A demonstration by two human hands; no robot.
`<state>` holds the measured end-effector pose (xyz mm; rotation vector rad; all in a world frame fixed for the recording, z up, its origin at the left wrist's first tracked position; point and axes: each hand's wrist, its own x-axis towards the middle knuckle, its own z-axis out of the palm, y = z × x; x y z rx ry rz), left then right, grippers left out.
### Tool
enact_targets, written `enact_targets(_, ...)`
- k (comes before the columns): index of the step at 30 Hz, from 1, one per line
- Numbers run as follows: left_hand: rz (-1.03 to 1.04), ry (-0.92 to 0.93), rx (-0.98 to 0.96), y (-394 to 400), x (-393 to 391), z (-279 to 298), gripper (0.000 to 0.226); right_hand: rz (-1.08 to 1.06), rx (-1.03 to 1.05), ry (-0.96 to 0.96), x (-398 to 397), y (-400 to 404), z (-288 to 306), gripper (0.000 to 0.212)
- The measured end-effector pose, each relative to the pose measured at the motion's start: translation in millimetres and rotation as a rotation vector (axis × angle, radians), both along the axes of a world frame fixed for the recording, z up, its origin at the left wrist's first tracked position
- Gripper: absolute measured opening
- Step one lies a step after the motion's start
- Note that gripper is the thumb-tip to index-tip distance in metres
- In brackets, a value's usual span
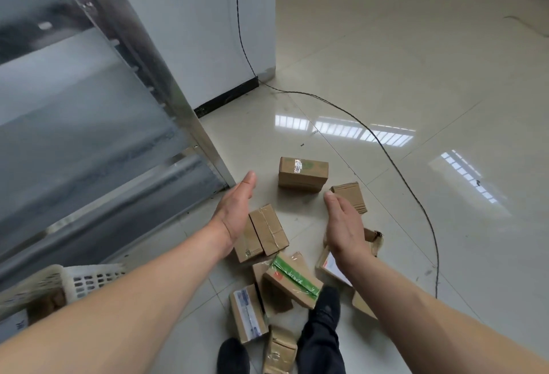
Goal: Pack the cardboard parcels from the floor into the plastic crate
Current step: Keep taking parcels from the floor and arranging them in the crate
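Observation:
Several cardboard parcels lie scattered on the tiled floor. A taped parcel [303, 173] stands farthest from me. A pair of brown parcels [267, 229] lies under my left hand [237, 210], which is stretched flat above them, holding nothing. My right hand [344, 225] is also flat and empty, its fingertips near a small corrugated parcel [352, 195]. A green-taped parcel [292, 280] and a labelled parcel [246, 314] lie nearer my feet. The white plastic crate [89, 280] stands at the lower left, with cardboard inside it.
A metal-framed glass door [98, 112] rises on the left. A black cable [386, 148] snakes across the glossy floor to the right of the parcels. My dark shoes [325, 305] stand among the nearest parcels. A white wall corner [255, 47] is behind.

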<state>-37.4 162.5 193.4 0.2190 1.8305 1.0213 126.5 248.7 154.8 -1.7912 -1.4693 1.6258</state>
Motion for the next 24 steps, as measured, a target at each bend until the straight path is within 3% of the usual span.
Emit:
enact_targets(7, 0.055, 0.008, -0.056, 60.5, -7.5, -45.0, 0.062, 0.053, -0.021, -0.067, 3.8, 71.7, -42.2, 0.051)
enact_targets(10, 0.043, -0.003, -0.077, 82.3, -16.0, -80.0, 0.061, 0.072, -0.012, -0.092, -2.1, 93.0, -71.9, 0.065)
enact_targets(15, -0.035, -0.025, -0.085, 131.8, -42.5, -171.2, 0.064, 0.060, -0.011, -0.131, -18.9, 131.0, -153.8, 0.048)
enact_targets(24, -0.136, -0.010, -0.115, 205.9, -81.5, -352.9, 0.057, 0.058, 0.013, -0.218, -56.1, 205.7, -322.4, 0.056)
